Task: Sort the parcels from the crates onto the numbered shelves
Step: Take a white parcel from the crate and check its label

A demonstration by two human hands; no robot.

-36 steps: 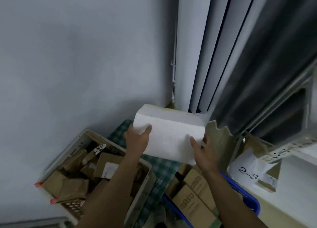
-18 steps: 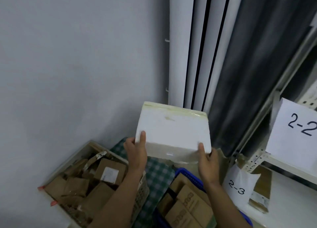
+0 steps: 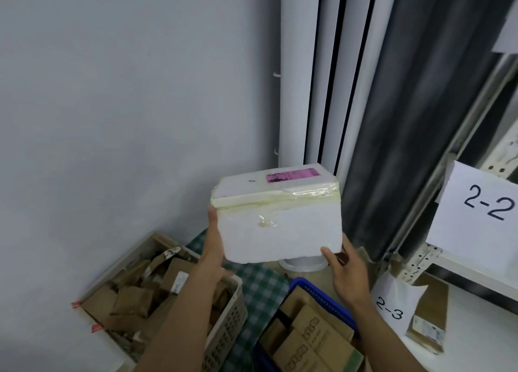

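Two hands clamp the box (image 3: 280, 226) above the blue crate (image 3: 316, 293), left hand (image 3: 214, 242) at its side, right hand (image 3: 347, 276) under a corner. You've just tipped it lid-up, baring the pink label (image 3: 293, 174): read it before choosing a shelf (image 3: 473, 275) right of the crate.

The foam box (image 3: 280, 231) is white polystyrene, matt and finely grainy, its lid seam bound with glossy, wrinkled yellowish tape (image 3: 308, 193). The parcels (image 3: 131, 301) are dull brown cardboard. The beige crate (image 3: 227, 332) and the blue crate (image 3: 322, 295) are latticed plastic. The checked mat (image 3: 260, 296) is woven cloth. The sign (image 3: 482, 203) is plain matt paper, and the shelf post (image 3: 420, 259) is perforated painted metal.
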